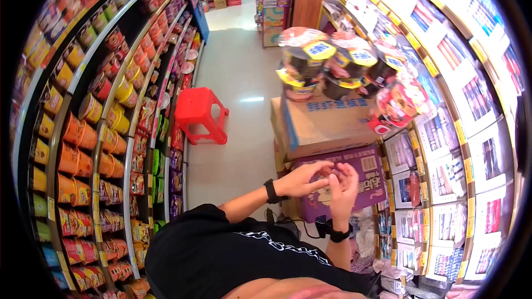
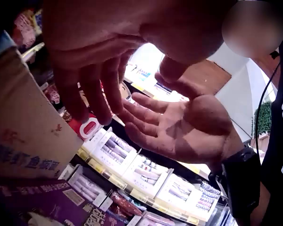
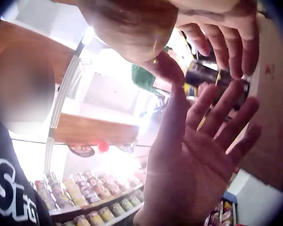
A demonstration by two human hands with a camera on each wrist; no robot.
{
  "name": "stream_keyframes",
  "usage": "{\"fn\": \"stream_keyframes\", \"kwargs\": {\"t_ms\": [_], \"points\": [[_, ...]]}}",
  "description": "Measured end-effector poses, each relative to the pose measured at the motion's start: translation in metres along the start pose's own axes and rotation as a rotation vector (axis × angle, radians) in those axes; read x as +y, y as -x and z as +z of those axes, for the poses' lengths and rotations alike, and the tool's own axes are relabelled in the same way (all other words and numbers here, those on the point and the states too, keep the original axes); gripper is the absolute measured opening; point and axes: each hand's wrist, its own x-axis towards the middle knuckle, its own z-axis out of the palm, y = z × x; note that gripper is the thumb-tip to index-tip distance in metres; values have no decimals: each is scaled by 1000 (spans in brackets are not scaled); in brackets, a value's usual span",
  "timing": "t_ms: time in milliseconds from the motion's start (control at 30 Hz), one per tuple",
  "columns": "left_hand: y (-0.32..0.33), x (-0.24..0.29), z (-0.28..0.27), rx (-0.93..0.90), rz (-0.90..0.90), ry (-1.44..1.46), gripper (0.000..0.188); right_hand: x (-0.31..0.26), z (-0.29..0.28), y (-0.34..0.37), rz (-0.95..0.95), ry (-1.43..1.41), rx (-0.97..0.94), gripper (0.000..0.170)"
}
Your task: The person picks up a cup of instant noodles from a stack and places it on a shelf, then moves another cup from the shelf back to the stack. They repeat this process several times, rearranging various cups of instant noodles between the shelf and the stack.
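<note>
Both hands are raised close together over a purple carton (image 1: 354, 199), with nothing held in either. My left hand (image 1: 303, 180) reaches in from the left, palm facing the other hand, its fingers spread and slightly bent in the right wrist view. Opposite it, my right hand (image 1: 344, 191) has loosely bent fingers, and its palm shows in the left wrist view. The two thumbs overlap near each other in the head view. Just beyond the hands stands a brown cardboard box (image 1: 332, 130), topped by stacked black noodle cups (image 1: 305, 62) and a red-and-white noodle cup (image 1: 402, 102).
A red plastic stool (image 1: 202, 113) stands in the aisle at the left. Shelves of noodle cups and packets (image 1: 77, 188) line the left side. White boxes of packaged goods (image 1: 446, 185) fill the right shelves. A cable (image 1: 296, 223) hangs below the hands.
</note>
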Motion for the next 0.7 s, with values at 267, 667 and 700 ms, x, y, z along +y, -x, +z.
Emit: {"fn": "stream_keyframes", "kwargs": {"t_ms": [267, 667, 700], "points": [[157, -21, -115, 174, -29, -66, 35, 45, 191, 72, -67, 528, -315, 62], [313, -16, -248, 787, -90, -171, 38, 47, 400, 96, -324, 724, -976, 85], [321, -14, -252, 816, -104, -181, 39, 49, 411, 94, -277, 718, -1022, 87]]}}
